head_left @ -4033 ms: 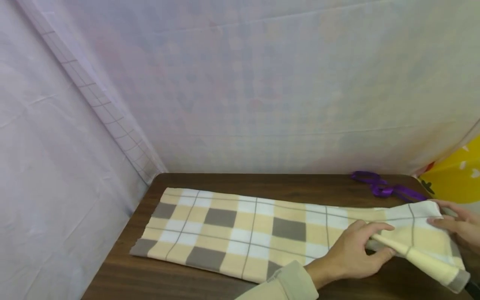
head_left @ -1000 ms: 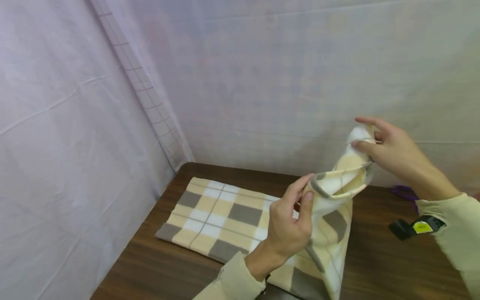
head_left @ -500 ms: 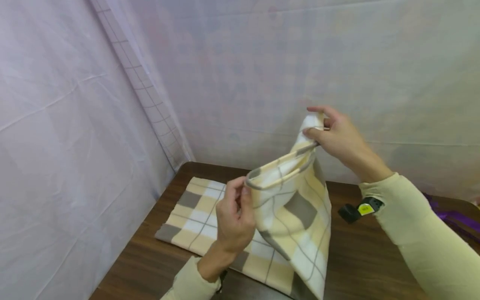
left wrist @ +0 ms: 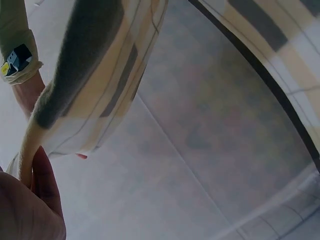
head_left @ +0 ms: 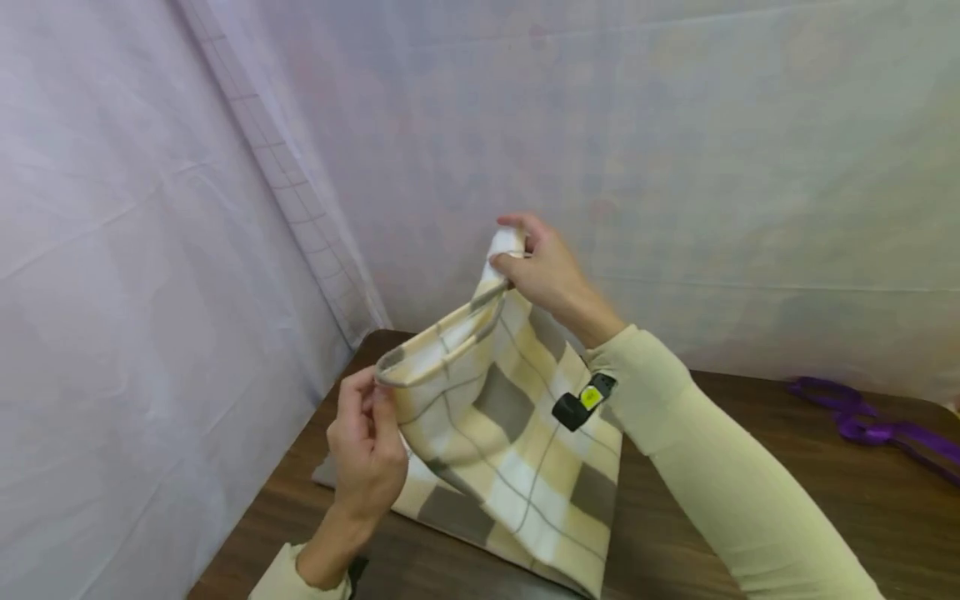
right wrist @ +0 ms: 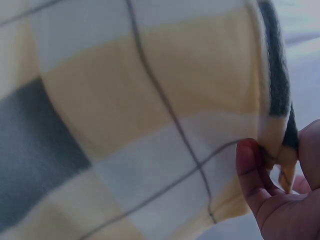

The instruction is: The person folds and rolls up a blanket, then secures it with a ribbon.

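Note:
A plaid fleece blanket (head_left: 517,492) in cream, white and grey has its held end lifted off the table and folded over toward the left. My left hand (head_left: 369,454) pinches one corner of that end between thumb and fingers. Higher up and farther back, my right hand (head_left: 547,267) pinches the other corner, its index finger stretched out. Between the hands the layered edge sags slightly apart. In the left wrist view, the left thumb and fingers (left wrist: 47,182) grip the folded edge. The right wrist view has the right hand (right wrist: 285,200) at its corner. The lifted part hides most of the lower layer.
The brown wooden table (head_left: 712,500) has rounded back corners. A purple ribbon (head_left: 855,417) lies loosely at its back right. White sheeting (head_left: 637,167) hangs behind the table, and another white sheet (head_left: 112,292) hangs along the left side.
Four seconds ago the blanket lay stretched out flat with both hands at its right end. That end has since been lifted, and both hands have carried it leftward over the rest.

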Motion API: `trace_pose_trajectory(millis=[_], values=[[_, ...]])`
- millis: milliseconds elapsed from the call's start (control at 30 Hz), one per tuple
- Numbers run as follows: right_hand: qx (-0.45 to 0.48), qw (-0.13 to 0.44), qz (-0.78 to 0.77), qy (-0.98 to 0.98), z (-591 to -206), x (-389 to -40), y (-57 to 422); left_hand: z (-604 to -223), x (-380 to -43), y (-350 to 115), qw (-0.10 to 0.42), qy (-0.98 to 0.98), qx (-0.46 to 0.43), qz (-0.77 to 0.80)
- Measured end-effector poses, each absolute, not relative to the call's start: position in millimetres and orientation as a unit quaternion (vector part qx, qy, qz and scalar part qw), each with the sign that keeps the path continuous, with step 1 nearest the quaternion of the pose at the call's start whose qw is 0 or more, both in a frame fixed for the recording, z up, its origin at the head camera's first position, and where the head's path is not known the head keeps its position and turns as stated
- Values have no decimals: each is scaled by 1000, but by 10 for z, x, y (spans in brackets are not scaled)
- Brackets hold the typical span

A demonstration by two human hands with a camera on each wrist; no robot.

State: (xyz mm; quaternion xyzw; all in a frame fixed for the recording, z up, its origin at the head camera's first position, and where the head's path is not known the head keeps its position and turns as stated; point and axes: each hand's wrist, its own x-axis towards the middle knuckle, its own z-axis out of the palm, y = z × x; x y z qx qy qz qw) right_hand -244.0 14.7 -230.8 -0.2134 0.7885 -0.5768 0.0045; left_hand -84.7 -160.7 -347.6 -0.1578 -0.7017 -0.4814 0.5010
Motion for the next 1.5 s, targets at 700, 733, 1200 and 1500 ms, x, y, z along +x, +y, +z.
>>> trace_pose_trajectory(millis=[700, 733, 1200, 1500], values=[[-221, 66, -634, 739, -2912, -2544, -605, -3876, -761, -2175, 401, -777, 35, -484], [-223, 66, -629, 742, -2933, -2542, -610, -3895, -769, -2189, 396, -780, 45, -483], [-369, 133, -516, 762, -3173, -2411, -462, -4386, -990, -2598, 308, -815, 144, -469], [-349, 160, -436, 814, -3442, -2399, 164, -4635, -973, -2996, 146, -883, 232, -380]])
